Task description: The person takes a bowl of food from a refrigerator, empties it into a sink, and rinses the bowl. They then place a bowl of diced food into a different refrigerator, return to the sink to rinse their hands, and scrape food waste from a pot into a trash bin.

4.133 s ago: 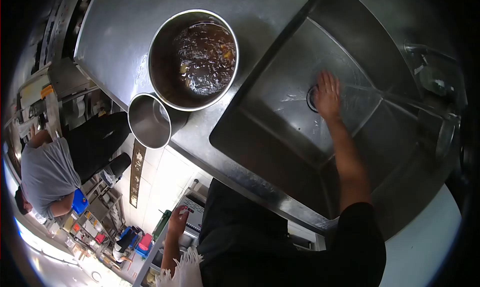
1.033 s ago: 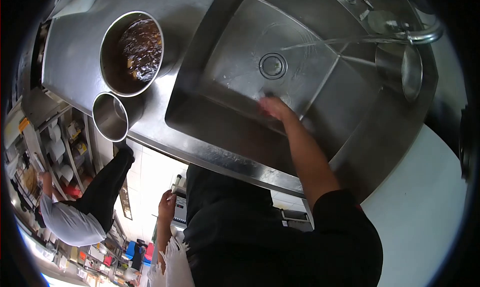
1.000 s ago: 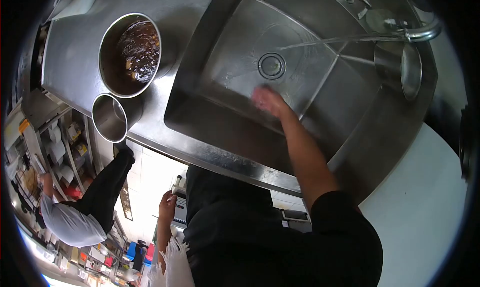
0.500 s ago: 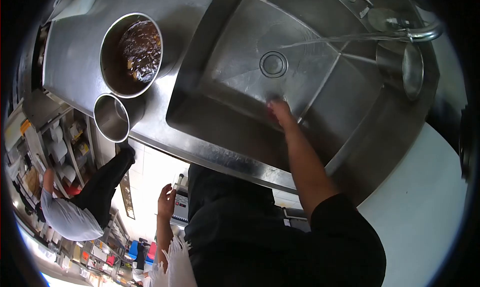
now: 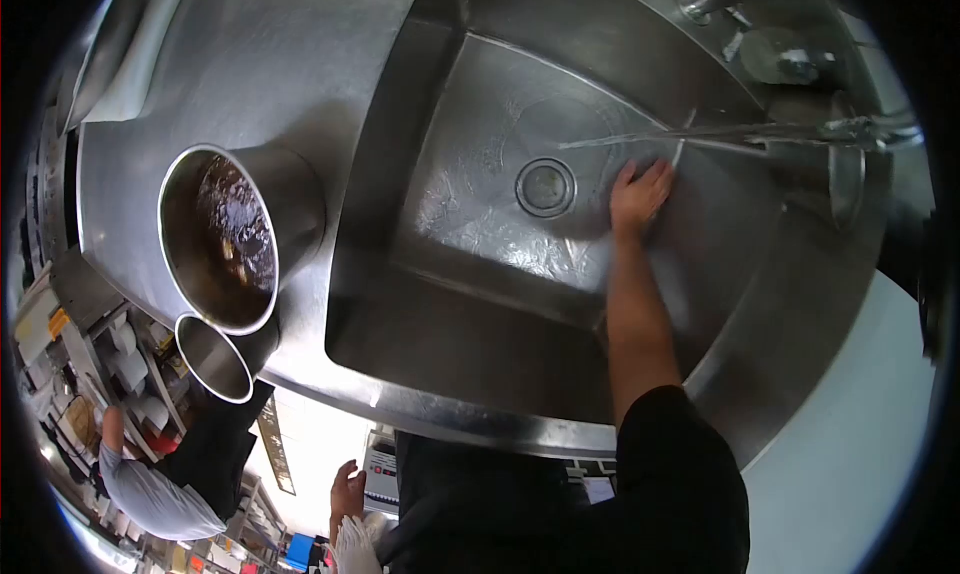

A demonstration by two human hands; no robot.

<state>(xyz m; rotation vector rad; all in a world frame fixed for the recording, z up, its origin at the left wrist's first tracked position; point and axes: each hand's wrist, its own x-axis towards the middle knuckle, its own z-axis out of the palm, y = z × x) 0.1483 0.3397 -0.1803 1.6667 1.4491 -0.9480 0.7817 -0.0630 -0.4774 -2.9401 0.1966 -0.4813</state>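
Observation:
My right hand point(image 5: 638, 198) lies flat with fingers spread on the wet floor of the steel sink point(image 5: 470, 324), just right of the round drain point(image 5: 545, 186). A thin stream of water point(image 5: 640, 138) runs from the tap point(image 5: 850, 129) across the basin and lands near my fingers. My left hand point(image 5: 347, 490) hangs low beside my body, near a small white device, and holds nothing that I can see.
On the counter left of the sink stands a large steel pot point(image 5: 225, 236) of dark liquid, with a smaller empty steel pot point(image 5: 215, 358) beside it. A round steel lid or ladle point(image 5: 846, 179) rests by the tap. Another person in a grey shirt point(image 5: 150, 489) bends at lower left.
My right hand has slid from the near side of the sink floor to the right of the drain, under the water stream. The view has shifted, so the pots sit lower in the picture.

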